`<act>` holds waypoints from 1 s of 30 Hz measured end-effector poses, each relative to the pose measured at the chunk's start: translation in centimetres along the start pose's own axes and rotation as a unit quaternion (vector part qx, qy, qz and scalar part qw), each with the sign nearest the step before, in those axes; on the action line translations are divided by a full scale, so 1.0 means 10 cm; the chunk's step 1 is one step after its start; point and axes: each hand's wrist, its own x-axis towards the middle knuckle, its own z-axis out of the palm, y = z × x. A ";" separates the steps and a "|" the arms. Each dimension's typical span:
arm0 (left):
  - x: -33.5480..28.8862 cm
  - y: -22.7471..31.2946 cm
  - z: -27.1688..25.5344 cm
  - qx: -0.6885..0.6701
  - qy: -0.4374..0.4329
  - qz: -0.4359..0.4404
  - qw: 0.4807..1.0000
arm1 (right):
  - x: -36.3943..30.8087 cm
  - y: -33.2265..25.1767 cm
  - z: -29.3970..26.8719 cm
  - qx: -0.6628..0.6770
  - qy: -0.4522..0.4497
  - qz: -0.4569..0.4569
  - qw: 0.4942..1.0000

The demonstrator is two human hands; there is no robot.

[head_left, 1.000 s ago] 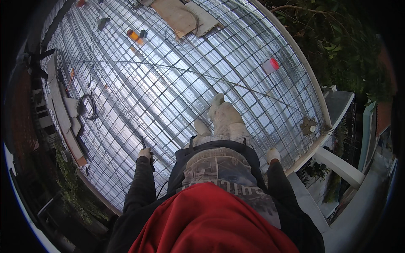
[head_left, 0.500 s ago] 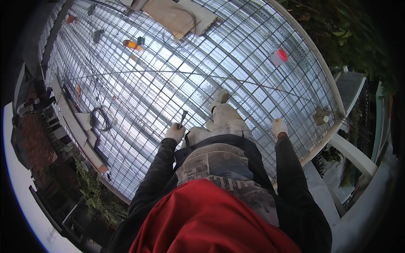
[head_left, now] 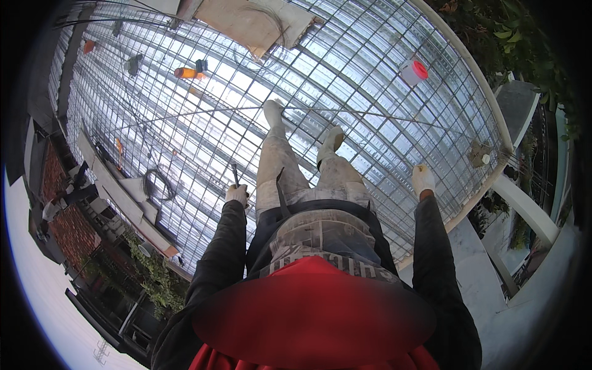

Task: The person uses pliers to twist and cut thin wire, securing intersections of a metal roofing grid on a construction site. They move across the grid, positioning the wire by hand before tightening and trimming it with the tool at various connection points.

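Observation:
A pale work glove covers my left hand (head_left: 237, 195), which is closed around a slim dark hand tool (head_left: 234, 171). The tool's slightly wider head points away from me; its exact kind is too small to make out. On the right, my gloved right hand (head_left: 423, 179) hangs closed over the mesh, and what it holds, if anything, is hidden. Under both hands spreads a rebar mesh (head_left: 370, 132) over shiny ribbed metal decking. My legs are on it, with one boot (head_left: 273, 114) ahead of the other boot (head_left: 333, 139).
A white tub with a red lid (head_left: 415, 72) sits ahead right. An orange bottle-like object (head_left: 187, 73) lies ahead left. Boards (head_left: 256, 24) and looped wire (head_left: 158, 185) rest on the mesh. The deck's curved edge (head_left: 490, 102) runs along the right, with foliage beyond.
One leg has swung forward, so both boots now show. My left hand has moved slightly left with the tool, and my right hand slightly right. The view has shifted a little.

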 end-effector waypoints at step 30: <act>1.86 3.78 -0.83 0.272 -0.090 0.177 0.941 | -1.61 -1.14 1.78 0.136 -0.039 0.223 0.964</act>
